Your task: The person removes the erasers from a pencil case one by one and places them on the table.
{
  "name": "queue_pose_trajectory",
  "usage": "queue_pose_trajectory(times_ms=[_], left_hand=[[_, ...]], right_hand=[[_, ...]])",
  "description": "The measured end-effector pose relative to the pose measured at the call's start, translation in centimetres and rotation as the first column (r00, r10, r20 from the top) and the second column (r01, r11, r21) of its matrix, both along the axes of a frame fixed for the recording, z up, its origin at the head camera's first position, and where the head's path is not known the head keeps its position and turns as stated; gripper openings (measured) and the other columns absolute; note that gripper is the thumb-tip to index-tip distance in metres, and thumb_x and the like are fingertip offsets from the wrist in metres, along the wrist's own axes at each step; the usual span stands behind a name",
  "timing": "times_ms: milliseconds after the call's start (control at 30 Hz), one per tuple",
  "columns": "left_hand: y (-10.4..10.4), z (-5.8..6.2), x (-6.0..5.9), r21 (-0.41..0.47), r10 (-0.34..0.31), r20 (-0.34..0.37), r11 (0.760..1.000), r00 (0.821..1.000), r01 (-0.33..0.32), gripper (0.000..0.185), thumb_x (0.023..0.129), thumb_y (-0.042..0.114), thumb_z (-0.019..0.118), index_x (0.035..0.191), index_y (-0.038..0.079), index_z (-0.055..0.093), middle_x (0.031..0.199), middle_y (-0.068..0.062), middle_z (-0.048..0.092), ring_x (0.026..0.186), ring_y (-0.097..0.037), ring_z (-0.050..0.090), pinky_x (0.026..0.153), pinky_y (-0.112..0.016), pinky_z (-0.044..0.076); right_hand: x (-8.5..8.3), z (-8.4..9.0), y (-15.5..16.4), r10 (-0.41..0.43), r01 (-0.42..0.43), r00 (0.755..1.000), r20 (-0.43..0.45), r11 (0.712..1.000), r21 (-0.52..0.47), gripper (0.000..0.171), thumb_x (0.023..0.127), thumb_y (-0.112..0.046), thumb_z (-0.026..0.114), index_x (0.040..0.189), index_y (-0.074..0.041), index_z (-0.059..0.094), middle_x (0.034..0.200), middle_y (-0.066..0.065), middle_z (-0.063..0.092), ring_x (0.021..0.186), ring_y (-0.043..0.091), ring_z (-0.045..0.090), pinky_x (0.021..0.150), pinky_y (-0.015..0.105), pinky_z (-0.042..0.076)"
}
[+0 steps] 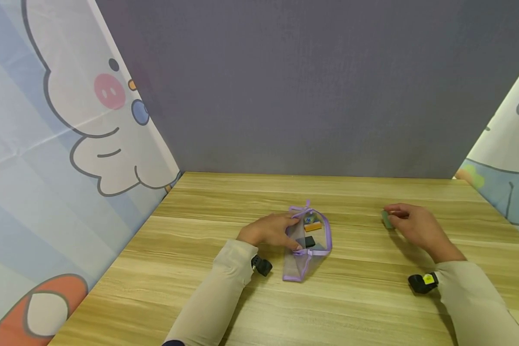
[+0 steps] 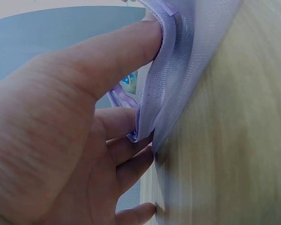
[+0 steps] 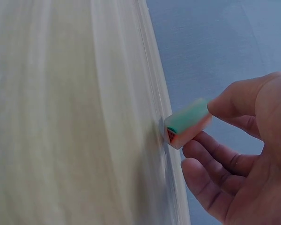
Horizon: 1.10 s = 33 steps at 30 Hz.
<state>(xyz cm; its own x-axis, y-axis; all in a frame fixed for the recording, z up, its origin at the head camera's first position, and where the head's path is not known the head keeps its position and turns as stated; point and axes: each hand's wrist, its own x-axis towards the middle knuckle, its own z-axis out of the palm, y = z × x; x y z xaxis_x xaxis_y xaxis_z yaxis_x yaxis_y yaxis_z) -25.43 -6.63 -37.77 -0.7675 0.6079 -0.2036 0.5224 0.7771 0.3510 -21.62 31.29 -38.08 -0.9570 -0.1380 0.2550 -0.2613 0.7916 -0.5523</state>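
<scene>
Mid pick-up step, by my read: one small item was being taken off the surface (image 1: 207,298) while the pouch was kept open.

Left hand (image 1: 271,230) sat near the middle of the surface, thumb and fingers (image 2: 131,123) pinching the rim of the purple mesh pouch (image 1: 308,245), mouth held open toward the right. Left wrist view showed the mesh edge clamped between thumb and curled fingers. Inside the pouch: an orange piece (image 1: 313,227), a black piece (image 1: 309,241), and something bluish behind them, too small to tell.

Right hand (image 1: 415,227) was toward the right back edge of the surface, well apart from the pouch. Thumb and fingertips were closed on a small eraser-like block (image 3: 187,123), green on top, orange-pink below. The block looked still touching or just above the surface; cannot tell which.

Next move, as a judgement: lifting the block clear, carrying it left to the pouch mouth, left hand keeping the rim spread so it drops in without snagging the mesh.
</scene>
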Motion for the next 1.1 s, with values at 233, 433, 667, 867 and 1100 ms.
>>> queue_pose_trajectory(times_ms=[233, 433, 667, 867, 1100], left_hand=[[0.1, 0.0, -0.1, 0.001, 0.000, 0.000, 1.000, 1.000, 0.000, 0.093, 0.084, 0.055, 0.075, 0.158, 0.020, 0.033, 0.164, 0.001, 0.025, 0.148, -0.020, 0.026, 0.116, -0.036, 0.029], [0.1, 0.0, -0.1, -0.012, 0.013, 0.001, 1.000, 1.000, -0.013, 0.093, 0.084, 0.056, 0.076, 0.158, 0.020, 0.033, 0.165, 0.003, 0.023, 0.149, -0.023, 0.024, 0.119, -0.039, 0.025], [0.1, 0.1, 0.0, -0.030, 0.013, -0.006, 0.999, 1.000, -0.014, 0.091, 0.085, 0.055, 0.074, 0.158, 0.020, 0.034, 0.165, 0.003, 0.024, 0.149, -0.026, 0.024, 0.119, -0.042, 0.025], [0.1, 0.2, 0.0, -0.029, 0.008, -0.007, 1.000, 1.000, -0.008, 0.091, 0.085, 0.054, 0.074, 0.158, 0.019, 0.034, 0.165, 0.003, 0.023, 0.149, -0.024, 0.024, 0.119, -0.040, 0.025], [0.1, 0.1, 0.0, -0.032, -0.014, -0.037, 0.999, 0.999, 0.012, 0.089, 0.084, 0.052, 0.075, 0.157, 0.017, 0.036, 0.164, 0.003, 0.026, 0.148, -0.022, 0.027, 0.118, -0.036, 0.026]], right_hand=[[0.0, 0.0, -0.2, -0.006, 0.006, 1.000, 0.031, 1.000, -0.015, 0.035, 0.100, -0.016, 0.057, 0.127, 0.005, 0.063, 0.117, 0.028, 0.067, 0.102, 0.043, 0.065, 0.069, 0.031, 0.052], [0.0, 0.0, -0.1, -0.020, 0.020, 0.999, 0.031, 1.000, -0.006, 0.036, 0.101, -0.019, 0.056, 0.127, 0.004, 0.063, 0.116, 0.027, 0.068, 0.102, 0.042, 0.064, 0.074, 0.040, 0.054], [0.0, 0.1, -0.5, -0.032, 0.032, 0.997, 0.066, 0.999, 0.003, 0.049, 0.105, -0.036, 0.054, 0.128, 0.007, 0.061, 0.115, 0.030, 0.066, 0.105, 0.048, 0.061, 0.084, 0.059, 0.049], [0.0, 0.2, -0.8, -0.040, 0.041, 0.995, 0.087, 0.999, -0.014, 0.047, 0.105, -0.037, 0.053, 0.125, 0.004, 0.063, 0.116, 0.028, 0.066, 0.105, 0.047, 0.061, 0.083, 0.058, 0.050], [0.2, 0.4, -1.1, -0.058, 0.061, 0.996, 0.063, 0.997, -0.047, 0.047, 0.103, -0.037, 0.056, 0.126, 0.003, 0.062, 0.111, 0.023, 0.069, 0.102, 0.041, 0.063, 0.079, 0.049, 0.050]])
